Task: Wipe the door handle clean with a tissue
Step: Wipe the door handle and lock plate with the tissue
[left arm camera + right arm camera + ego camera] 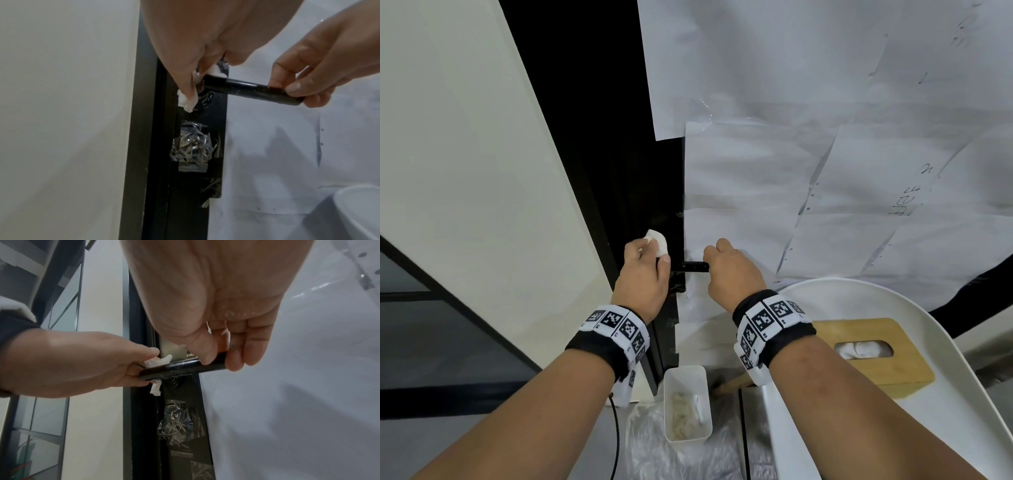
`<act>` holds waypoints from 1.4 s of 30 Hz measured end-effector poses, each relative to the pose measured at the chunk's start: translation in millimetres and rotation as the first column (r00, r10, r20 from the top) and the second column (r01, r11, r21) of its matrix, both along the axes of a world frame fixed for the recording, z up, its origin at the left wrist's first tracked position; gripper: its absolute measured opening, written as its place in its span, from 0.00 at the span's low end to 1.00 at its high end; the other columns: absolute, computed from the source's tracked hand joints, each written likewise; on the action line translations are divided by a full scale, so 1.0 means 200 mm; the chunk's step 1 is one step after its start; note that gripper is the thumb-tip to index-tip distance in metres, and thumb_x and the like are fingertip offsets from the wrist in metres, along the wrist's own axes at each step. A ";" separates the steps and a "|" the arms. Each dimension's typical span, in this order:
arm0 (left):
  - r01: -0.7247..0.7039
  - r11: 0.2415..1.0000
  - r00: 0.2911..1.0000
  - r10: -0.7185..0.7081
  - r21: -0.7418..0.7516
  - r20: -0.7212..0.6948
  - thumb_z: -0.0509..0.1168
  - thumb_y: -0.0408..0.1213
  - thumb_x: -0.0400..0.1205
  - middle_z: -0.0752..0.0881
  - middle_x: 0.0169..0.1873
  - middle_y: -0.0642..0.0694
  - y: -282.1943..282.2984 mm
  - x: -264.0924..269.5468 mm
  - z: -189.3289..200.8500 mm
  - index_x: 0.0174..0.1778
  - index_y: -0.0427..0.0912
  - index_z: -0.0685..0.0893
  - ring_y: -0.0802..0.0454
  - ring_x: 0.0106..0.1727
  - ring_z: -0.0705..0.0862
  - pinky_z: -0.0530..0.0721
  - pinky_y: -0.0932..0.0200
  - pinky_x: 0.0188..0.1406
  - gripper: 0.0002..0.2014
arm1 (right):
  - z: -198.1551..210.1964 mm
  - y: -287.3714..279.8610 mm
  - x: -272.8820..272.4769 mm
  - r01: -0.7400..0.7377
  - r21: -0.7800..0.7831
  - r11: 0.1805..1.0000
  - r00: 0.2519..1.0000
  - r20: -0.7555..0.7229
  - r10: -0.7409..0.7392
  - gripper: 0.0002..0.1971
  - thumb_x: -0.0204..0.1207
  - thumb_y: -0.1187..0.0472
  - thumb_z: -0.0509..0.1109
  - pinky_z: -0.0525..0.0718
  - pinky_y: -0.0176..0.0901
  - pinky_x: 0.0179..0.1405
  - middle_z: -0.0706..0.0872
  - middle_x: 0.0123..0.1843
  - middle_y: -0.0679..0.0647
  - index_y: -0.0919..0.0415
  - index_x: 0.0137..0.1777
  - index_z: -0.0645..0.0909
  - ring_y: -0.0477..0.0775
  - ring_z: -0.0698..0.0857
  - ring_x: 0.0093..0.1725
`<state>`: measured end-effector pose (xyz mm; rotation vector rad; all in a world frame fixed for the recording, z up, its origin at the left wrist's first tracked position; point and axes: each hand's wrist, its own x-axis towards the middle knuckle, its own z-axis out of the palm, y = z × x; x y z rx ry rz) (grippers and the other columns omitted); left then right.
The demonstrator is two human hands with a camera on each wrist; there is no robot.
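Observation:
A black lever door handle [693,266] [252,91] [183,368] sticks out to the right from a black door edge. My left hand [645,270] [195,76] [82,363] grips a crumpled white tissue [656,242] [187,100] [158,361] and holds it against the handle's inner end, by the lock plate. My right hand [726,267] [304,84] [222,353] pinches the handle's free end between thumb and fingers.
White paper sheets [808,171] cover the door. A wooden tissue box [866,356] sits on a white chair [893,298] at the lower right. A small white bin [686,404] stands on the floor below the handle. A cream wall [465,171] is on the left.

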<state>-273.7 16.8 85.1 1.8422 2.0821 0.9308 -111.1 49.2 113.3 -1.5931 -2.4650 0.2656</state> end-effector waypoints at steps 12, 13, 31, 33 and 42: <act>-0.136 0.966 0.660 0.255 -0.221 0.707 0.58 0.52 0.82 0.87 0.50 0.40 0.11 -0.03 -0.02 0.48 0.45 0.85 0.42 0.52 0.86 0.82 0.48 0.60 0.16 | 0.00 0.00 -0.02 0.014 0.005 1.000 1.000 0.012 -0.014 0.15 0.68 0.75 0.59 0.71 0.48 0.33 0.74 0.54 0.61 0.65 0.53 0.75 0.58 0.72 0.39; -0.108 0.963 0.578 0.262 -0.245 0.773 0.59 0.46 0.84 0.87 0.52 0.38 0.12 -0.03 -0.02 0.50 0.44 0.85 0.40 0.54 0.86 0.85 0.52 0.57 0.12 | 0.00 0.00 -0.01 0.014 0.005 1.000 1.000 0.014 -0.014 0.15 0.69 0.75 0.59 0.71 0.48 0.34 0.74 0.54 0.61 0.65 0.54 0.75 0.58 0.72 0.39; -0.310 0.945 0.672 0.295 -0.104 0.679 0.56 0.43 0.86 0.84 0.64 0.50 0.11 -0.02 0.01 0.71 0.43 0.80 0.51 0.66 0.80 0.74 0.60 0.66 0.19 | -0.01 0.00 -0.02 0.019 0.014 1.000 1.000 0.015 -0.019 0.14 0.68 0.76 0.58 0.73 0.50 0.33 0.74 0.53 0.61 0.65 0.52 0.75 0.59 0.73 0.38; -0.390 0.920 0.691 0.318 -0.036 0.649 0.55 0.40 0.87 0.82 0.68 0.46 0.10 -0.01 0.03 0.73 0.42 0.78 0.48 0.69 0.79 0.72 0.63 0.66 0.19 | -0.01 0.00 -0.02 0.014 0.015 1.000 1.000 0.015 -0.014 0.14 0.68 0.76 0.58 0.71 0.49 0.33 0.74 0.53 0.61 0.65 0.52 0.75 0.59 0.72 0.37; -0.372 0.928 0.775 0.332 -0.037 0.537 0.67 0.38 0.81 0.89 0.51 0.48 0.10 -0.02 0.02 0.55 0.45 0.88 0.52 0.51 0.86 0.81 0.62 0.49 0.09 | 0.00 0.01 0.00 0.005 0.006 1.000 1.000 -0.003 -0.005 0.13 0.68 0.76 0.58 0.72 0.49 0.33 0.74 0.53 0.61 0.65 0.52 0.75 0.59 0.72 0.38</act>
